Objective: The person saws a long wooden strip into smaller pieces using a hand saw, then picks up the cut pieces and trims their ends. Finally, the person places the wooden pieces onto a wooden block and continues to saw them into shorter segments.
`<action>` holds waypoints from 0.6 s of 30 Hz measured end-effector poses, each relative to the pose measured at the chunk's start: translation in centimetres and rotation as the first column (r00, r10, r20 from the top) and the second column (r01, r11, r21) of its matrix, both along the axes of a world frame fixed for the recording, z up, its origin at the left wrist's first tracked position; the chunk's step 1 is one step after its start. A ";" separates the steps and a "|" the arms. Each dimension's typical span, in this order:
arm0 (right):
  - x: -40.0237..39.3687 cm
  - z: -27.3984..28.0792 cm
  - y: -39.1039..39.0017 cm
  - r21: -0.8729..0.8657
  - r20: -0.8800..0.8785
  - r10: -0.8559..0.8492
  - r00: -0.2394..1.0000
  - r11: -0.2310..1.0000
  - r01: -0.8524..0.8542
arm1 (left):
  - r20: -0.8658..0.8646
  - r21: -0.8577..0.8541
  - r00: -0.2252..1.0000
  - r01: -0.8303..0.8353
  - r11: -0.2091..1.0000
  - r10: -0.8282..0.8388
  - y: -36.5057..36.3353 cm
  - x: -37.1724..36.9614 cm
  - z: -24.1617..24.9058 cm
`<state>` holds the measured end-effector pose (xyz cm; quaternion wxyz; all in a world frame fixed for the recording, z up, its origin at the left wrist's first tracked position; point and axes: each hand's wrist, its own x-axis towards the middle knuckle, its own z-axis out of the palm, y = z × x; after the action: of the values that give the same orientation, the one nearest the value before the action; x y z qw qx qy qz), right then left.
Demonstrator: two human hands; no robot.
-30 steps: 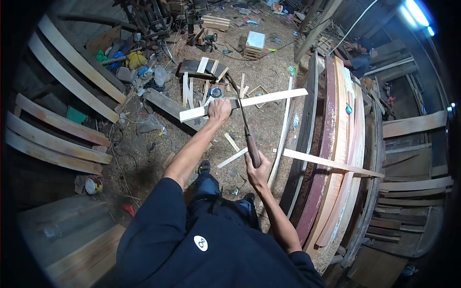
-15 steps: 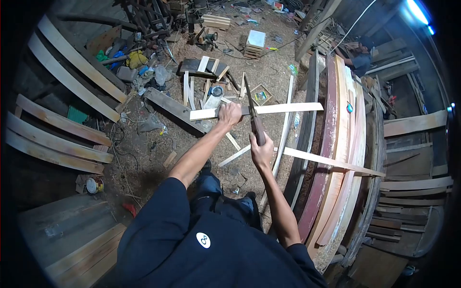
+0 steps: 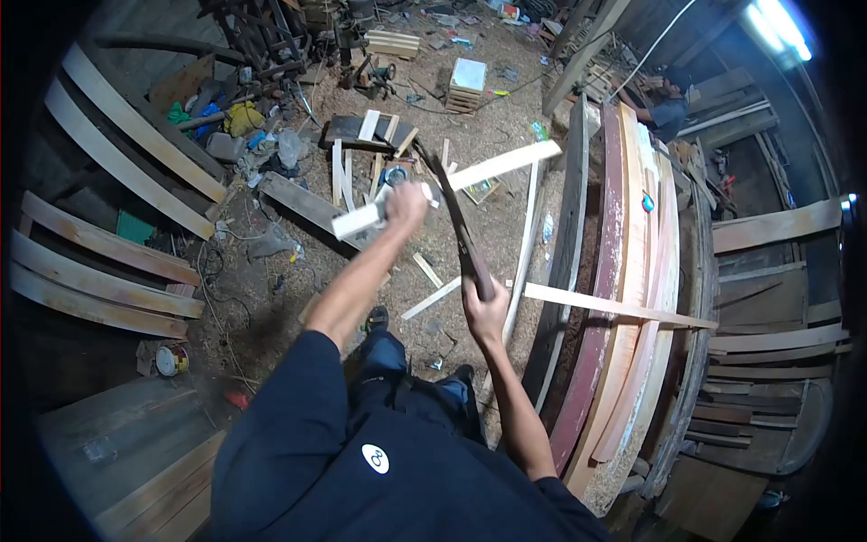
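Observation:
My left hand (image 3: 408,208) is closed around a pale flat wooden strip (image 3: 508,166), held out in front of me above the floor. The strip's far end rises to the right, and a short length sticks out left of the fist. In my right hand (image 3: 486,312) is the brown handle of a long, dark, machete-like blade (image 3: 453,215). This blade points up and away from me, crossing the strip just right of my left fist. Its fingers wrap the lower end of the handle.
Long planks (image 3: 607,316) lie along a bench at right, with a thin batten (image 3: 587,301) across them. Wood offcuts (image 3: 432,298) and shavings cover the floor ahead. Curved boards (image 3: 135,149) stand at left. Another person (image 3: 668,113) is at the far right.
The strip's right end has swung up and its left end down. The blade now leans further left, and my right hand has dropped slightly lower.

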<state>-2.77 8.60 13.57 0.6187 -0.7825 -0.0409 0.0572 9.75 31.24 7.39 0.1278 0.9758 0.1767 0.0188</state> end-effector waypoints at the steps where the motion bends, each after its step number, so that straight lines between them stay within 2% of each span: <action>1: 1.2 -0.3 0.1 -0.009 0.005 0.025 1.000 1.000 -0.024 | -0.006 -0.026 1.000 -0.018 1.000 0.018 1.2 0.2 1.0; 2: 1.6 0.2 0.3 0.045 -0.042 0.058 0.997 0.997 -0.057 | -0.080 -0.055 0.997 -0.005 0.998 0.001 2.5 0.5 2.0; 3: 1.1 1.3 0.3 0.047 -0.043 0.062 0.997 0.997 -0.060 | -0.080 -0.053 0.997 -0.009 0.999 0.004 2.9 0.3 1.4; 5: -0.8 3.2 0.5 -0.063 -0.037 0.114 0.993 0.991 -0.117 | 0.121 0.152 0.991 0.044 0.987 -0.063 4.0 0.0 -0.1; 7: -1.5 2.4 0.7 0.008 0.004 0.059 0.998 0.998 -0.059 | 0.068 0.097 0.998 0.009 0.995 -0.016 3.9 -0.1 0.3; 11: 1.0 1.7 1.7 -0.098 0.043 0.100 0.994 0.991 -0.095 | 0.062 0.120 0.991 0.109 0.987 -0.117 1.6 -1.3 -0.2; 13: 0.9 2.6 2.4 -0.154 0.007 0.088 0.996 0.984 -0.086 | 0.094 0.020 0.990 0.108 0.994 -0.110 1.4 -0.7 -0.5; 14: -0.3 2.5 1.8 -0.196 0.090 0.106 0.990 0.977 -0.086 | 0.060 0.014 0.994 0.090 0.996 -0.090 1.5 -0.3 -0.6; 17: -1.8 0.4 0.6 -0.037 0.229 0.032 0.973 0.999 -0.024 | 0.100 0.026 0.990 0.100 0.995 -0.102 1.6 0.4 0.6; 18: -1.0 1.1 0.9 -0.089 0.193 0.037 0.980 0.996 -0.020 | 0.094 0.026 0.987 0.126 0.992 -0.128 0.8 -0.3 0.2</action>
<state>-3.80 9.47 14.64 0.5762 -0.8098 -0.1101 -0.0090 9.50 32.02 7.58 0.1274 0.9842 0.1078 0.0589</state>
